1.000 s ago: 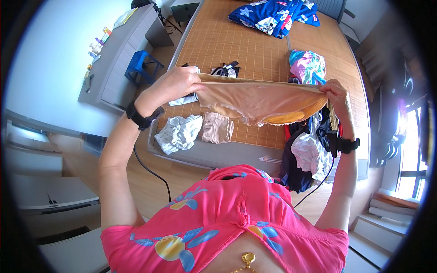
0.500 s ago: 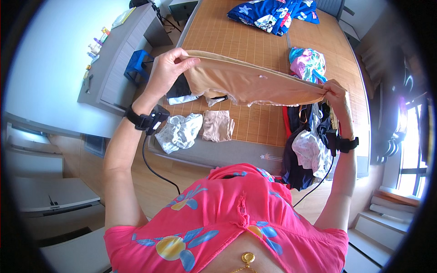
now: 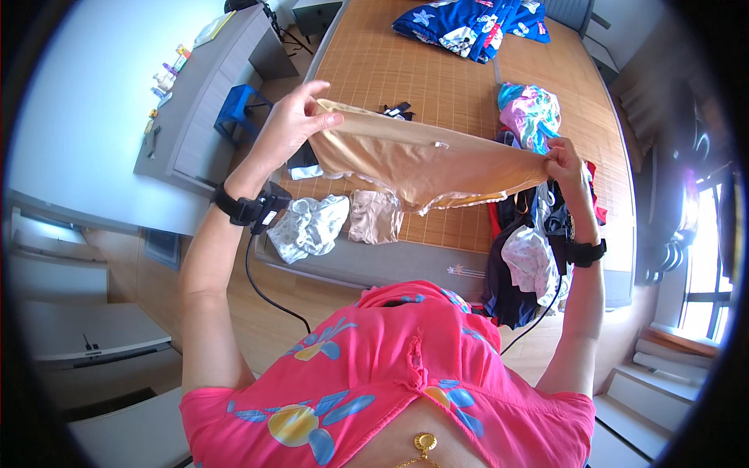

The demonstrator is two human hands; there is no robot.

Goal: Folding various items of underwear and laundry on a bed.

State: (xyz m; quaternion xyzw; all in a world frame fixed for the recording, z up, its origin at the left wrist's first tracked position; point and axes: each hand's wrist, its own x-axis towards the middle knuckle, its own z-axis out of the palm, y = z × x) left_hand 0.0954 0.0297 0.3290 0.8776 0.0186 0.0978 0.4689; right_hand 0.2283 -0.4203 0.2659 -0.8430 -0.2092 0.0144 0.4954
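A pair of beige panties (image 3: pixel 421 160) hangs stretched out sideways between my two hands above the bed. My left hand (image 3: pixel 295 121) has the left end of the waistband, with thumb and fingers spread somewhat apart around it. At the other end, my right hand (image 3: pixel 568 168) pinches the waistband's corner. The lower, scalloped edges of the leg openings droop in the middle. Beneath the panties lie a folded beige garment (image 3: pixel 374 217) and a crumpled white patterned garment (image 3: pixel 310 226) on the bed's near edge.
A pile of dark clothes (image 3: pixel 507 277) with a white printed garment (image 3: pixel 530 257) hangs at the bed's near right edge. Farther back lie a shiny multicoloured garment (image 3: pixel 530 113) and a blue printed bundle (image 3: pixel 468 27). A blue stool (image 3: pixel 234 109) stands left, by a grey desk (image 3: pixel 207 93).
The panties sag lower in the middle and their front faces me more. My right hand has shifted slightly left, and my left fingers have spread. A black item behind the waistband now shows.
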